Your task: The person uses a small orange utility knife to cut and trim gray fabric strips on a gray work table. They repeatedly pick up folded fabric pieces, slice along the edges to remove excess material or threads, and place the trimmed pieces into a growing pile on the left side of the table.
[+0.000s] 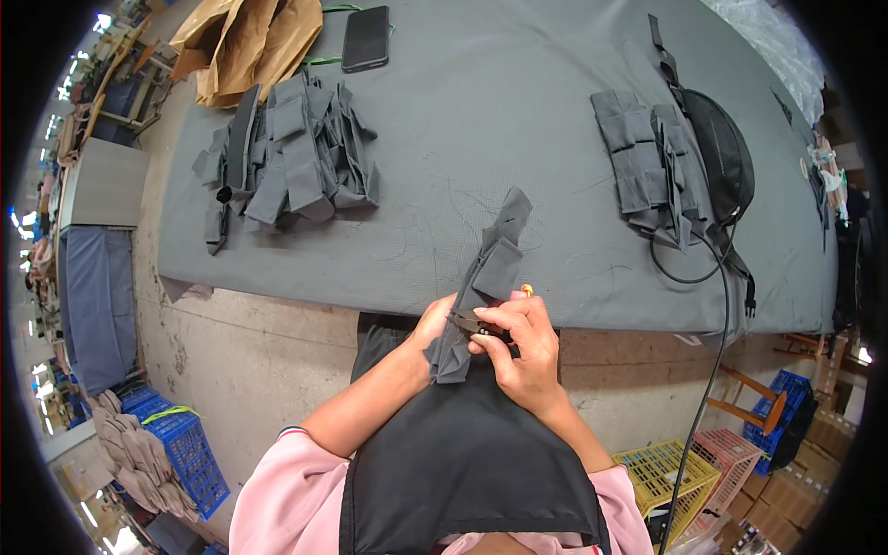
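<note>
Just off the table's near edge, a folded dark grey fabric strip [499, 266] slants up from my lap onto the tabletop. My left hand [429, 326] is closed on its lower part, with the fingers partly hidden behind the cloth. Closed around small dark thread snips [469, 323], my right hand [525, 353] has the blades against the strip's left edge. Whether the blades are cutting a thread I cannot tell. A small orange-yellow item [527, 289] shows by the right fingers.
Similar grey pieces lie heaped at left [301, 153] and right [638, 162] on the grey-covered table [481, 102]. Behind are a paper bag [245, 46] and phone [366, 39]. A black waist bag [721, 153] and hanging cable [717, 347] sit at right; crates [666, 472] stand below.
</note>
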`<state>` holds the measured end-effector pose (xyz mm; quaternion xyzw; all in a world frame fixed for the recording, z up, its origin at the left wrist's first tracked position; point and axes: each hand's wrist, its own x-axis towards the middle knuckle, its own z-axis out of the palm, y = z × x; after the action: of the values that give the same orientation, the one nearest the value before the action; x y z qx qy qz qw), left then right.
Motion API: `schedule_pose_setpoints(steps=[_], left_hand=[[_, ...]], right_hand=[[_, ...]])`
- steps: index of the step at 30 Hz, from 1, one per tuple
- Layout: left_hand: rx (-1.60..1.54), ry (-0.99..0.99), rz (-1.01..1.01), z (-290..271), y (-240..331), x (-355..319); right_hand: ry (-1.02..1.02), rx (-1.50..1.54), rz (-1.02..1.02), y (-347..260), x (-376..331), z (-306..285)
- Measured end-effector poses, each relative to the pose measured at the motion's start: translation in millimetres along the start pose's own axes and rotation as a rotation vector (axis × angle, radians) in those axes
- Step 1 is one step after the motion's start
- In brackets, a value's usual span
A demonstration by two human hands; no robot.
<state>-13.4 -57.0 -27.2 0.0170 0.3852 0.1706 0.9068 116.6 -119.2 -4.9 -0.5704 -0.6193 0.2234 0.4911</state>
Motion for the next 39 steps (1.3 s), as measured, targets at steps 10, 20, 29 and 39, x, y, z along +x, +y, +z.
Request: schedule_pose_setpoints(steps=[10, 20, 29, 39], left_hand=[[-0.058, -0.121, 0.021, 3, -2, 0], [0.354, 0.106, 0.642, 15, -11, -3], [0.340, 0.036, 0.503, 12, 1, -9], [0.466, -0.063, 0.437, 29, 5, -24]], right_hand=[[0.001, -0.093, -0.034, -5, -4, 2], [0.000, 0.508, 0.543, -7, 7, -6], [-0.011, 0.376, 0.463, 0, 1, -12], [0.054, -0.391, 0.081, 14, 19, -33]])
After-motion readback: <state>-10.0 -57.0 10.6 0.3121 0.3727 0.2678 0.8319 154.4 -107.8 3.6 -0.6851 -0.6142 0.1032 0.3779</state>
